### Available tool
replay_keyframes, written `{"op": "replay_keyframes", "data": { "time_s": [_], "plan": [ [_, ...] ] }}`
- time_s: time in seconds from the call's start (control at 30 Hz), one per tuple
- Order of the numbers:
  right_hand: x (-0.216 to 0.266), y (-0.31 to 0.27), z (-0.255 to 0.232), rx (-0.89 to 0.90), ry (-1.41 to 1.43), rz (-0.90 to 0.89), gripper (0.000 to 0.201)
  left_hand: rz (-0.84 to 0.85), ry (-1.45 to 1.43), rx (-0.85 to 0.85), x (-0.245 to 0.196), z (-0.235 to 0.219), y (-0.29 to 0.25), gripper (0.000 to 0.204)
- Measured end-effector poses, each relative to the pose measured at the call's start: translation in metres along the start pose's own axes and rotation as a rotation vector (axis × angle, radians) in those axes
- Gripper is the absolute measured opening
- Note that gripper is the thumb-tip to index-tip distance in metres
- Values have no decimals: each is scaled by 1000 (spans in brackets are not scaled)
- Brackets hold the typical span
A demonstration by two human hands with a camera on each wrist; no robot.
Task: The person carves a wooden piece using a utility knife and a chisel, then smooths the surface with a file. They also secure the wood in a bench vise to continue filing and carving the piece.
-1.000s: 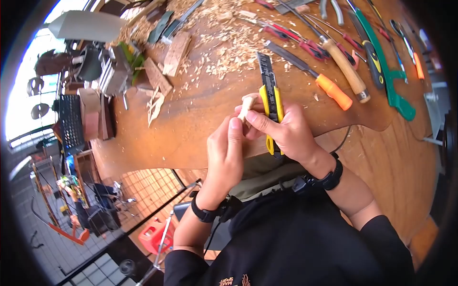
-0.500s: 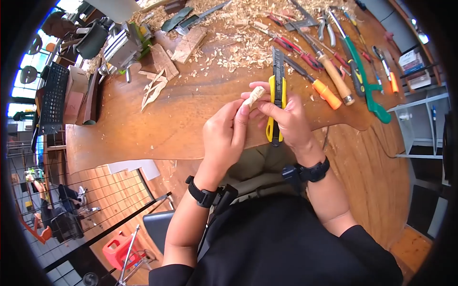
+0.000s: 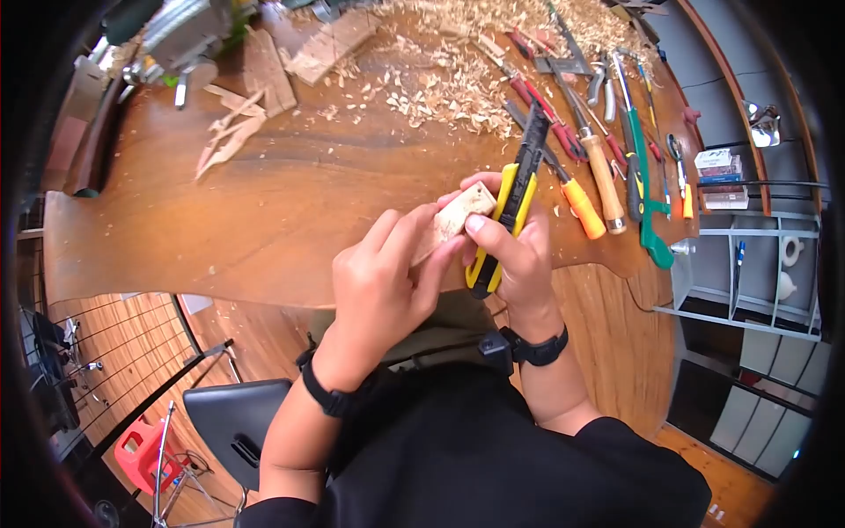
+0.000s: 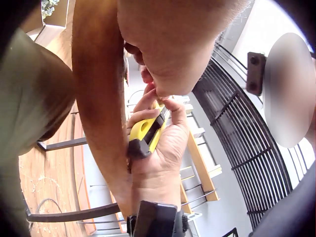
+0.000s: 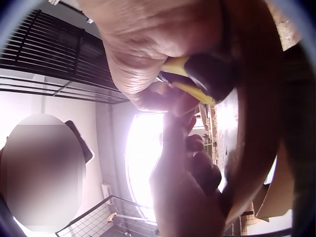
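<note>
A small carved piece of pale wood (image 3: 465, 209) is between both hands, its flat end with a small dark spot facing up. My left hand (image 3: 380, 260) pinches it with thumb and fingers. The right hand (image 3: 526, 255) holds a yellow and black utility knife (image 3: 510, 209), its dark blade extended and pointing away from the body. My right thumb lies at the wood's edge. In the left wrist view the knife's handle (image 4: 148, 129) lies across the right palm; the wood is hidden there. In the right wrist view the handle's end (image 5: 210, 79) shows below the right hand.
Wood shavings (image 3: 440, 88) cover the back of the wooden table (image 3: 264, 238). Toward the right lie an orange-handled tool (image 3: 583, 209), a wooden-handled tool (image 3: 602, 189) and a green saw (image 3: 647, 198). Thin wood scraps (image 3: 231, 136) and a metal vise (image 3: 183, 40) are at left.
The head view has swung to the right. The wood has been turned so that a flatter, broader side shows. The knife now leans with its blade tip to the right; both hands keep their holds.
</note>
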State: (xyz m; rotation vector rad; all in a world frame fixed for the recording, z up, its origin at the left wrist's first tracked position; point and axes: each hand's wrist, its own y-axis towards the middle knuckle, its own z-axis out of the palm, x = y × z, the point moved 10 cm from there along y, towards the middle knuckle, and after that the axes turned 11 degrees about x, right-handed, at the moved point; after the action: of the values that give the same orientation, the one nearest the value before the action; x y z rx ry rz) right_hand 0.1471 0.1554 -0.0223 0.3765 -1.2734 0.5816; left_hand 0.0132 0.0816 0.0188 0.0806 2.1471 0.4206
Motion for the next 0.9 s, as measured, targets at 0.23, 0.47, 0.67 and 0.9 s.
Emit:
{"op": "replay_keyframes", "data": {
  "time_s": [0.23,0.47,0.67,0.9],
  "plan": [
    [-10,2,-9,-139,-153,229,32,35,-22,165,3,10,6,42],
    [-8,4,-3,-153,66,122,33,-22,-2,269,11,14,9,38],
    [-10,3,-4,-91,33,184,35,21,-18,252,10,16,9,36],
    [-7,4,-3,-98,7,166,36,28,-50,214,10,12,11,36]
  ]
}}
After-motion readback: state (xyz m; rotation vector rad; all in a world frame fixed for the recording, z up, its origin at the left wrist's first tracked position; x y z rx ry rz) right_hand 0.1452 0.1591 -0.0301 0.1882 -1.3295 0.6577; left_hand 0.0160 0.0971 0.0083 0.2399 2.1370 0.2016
